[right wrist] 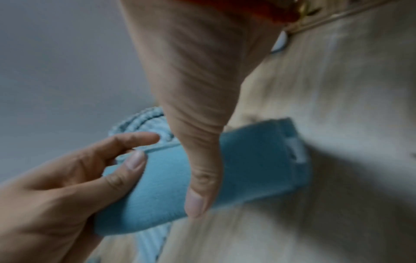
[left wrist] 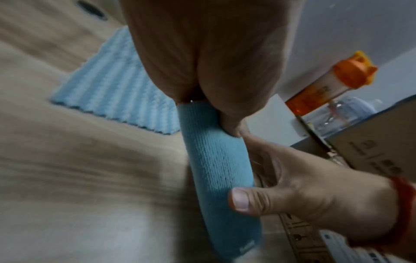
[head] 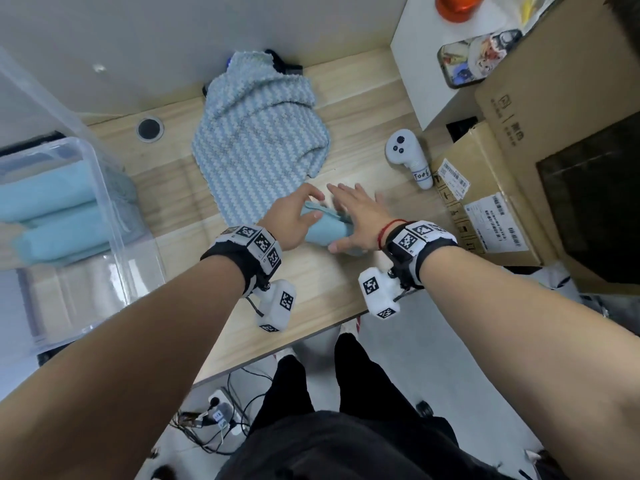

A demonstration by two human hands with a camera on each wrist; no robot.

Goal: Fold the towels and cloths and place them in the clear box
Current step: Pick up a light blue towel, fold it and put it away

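A plain light-blue cloth [head: 323, 232] lies rolled into a tube on the wooden table [head: 311, 289], near the front edge. My left hand [head: 298, 213] grips its left end, thumb on the near side and fingers curled over the top. My right hand [head: 354, 216] lies across the right part with fingers straight and spread, and its thumb touches the near side. The left wrist view shows the roll [left wrist: 216, 169] with the right thumb [left wrist: 242, 199] against it. In the right wrist view the left hand [right wrist: 56, 186] wraps the roll [right wrist: 254, 169]. A blue-and-white striped towel [head: 256, 143] lies crumpled behind. The clear box [head: 104, 188] stands at the left.
Rolled blue towels [head: 52, 206] lie inside the clear box. A white controller [head: 410, 157] lies right of the striped towel. Cardboard boxes [head: 502, 202] crowd the right side, with a phone [head: 478, 60] and an orange-capped bottle [head: 457, 6] beyond. A cable hole [head: 149, 129] sits at the back left.
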